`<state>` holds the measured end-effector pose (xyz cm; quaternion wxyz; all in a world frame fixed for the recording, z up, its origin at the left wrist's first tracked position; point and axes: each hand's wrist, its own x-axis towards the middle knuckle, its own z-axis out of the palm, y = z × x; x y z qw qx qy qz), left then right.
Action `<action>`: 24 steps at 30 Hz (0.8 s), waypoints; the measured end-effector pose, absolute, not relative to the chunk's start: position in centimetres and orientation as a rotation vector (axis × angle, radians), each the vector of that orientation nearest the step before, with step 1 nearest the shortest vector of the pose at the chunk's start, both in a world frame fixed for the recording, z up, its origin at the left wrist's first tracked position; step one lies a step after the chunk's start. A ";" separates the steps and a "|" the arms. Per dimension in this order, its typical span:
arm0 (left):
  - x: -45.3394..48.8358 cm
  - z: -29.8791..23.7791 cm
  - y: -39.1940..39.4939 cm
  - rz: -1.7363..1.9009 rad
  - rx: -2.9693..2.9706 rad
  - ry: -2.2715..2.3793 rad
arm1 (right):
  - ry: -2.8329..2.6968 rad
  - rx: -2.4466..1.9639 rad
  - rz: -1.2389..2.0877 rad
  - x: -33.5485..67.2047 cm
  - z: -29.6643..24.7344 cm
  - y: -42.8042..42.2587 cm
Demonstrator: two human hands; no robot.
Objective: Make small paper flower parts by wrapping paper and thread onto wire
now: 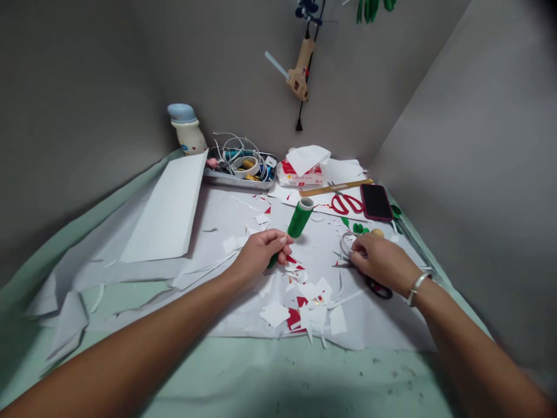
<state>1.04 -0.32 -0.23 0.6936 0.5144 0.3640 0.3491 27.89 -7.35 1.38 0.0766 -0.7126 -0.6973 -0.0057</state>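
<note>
My left hand [272, 247] is closed in a pinch on a small green piece [272, 261], mostly hidden by the fingers. Just beyond its fingertips a spool of green thread [300, 219] stands slightly tilted in view. Thin white strands [211, 267] lie to the left of this hand. On the right, my right hand [383, 261] has its fingers curled down over a pair of dark-handled scissors [379, 289] and beside a pale ring, like a tape roll [346, 242]. What its fingertips grip is hidden.
Paper scraps [313, 307] litter the white sheet. Behind are red-handled scissors [347, 203], a ruler [337, 187], a phone [376, 202], a tissue pack [300, 174] and a metal tray [239, 181] of supplies. Folded white card [167, 209] stands left, near a bottle [189, 133]. A glue gun [300, 69] hangs above.
</note>
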 end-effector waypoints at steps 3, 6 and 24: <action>1.0 -0.3 -0.3 0.770 1.164 0.798 | -1.802 -1.980 0.028 28.3 2.9 -7.7; 1.0 -0.3 -0.4 0.769 1.171 0.795 | -1.510 -1.643 0.213 26.9 4.8 -8.3; 0.9 0.4 -0.4 0.827 1.310 0.803 | -1.621 -1.458 0.360 18.2 -1.3 -7.4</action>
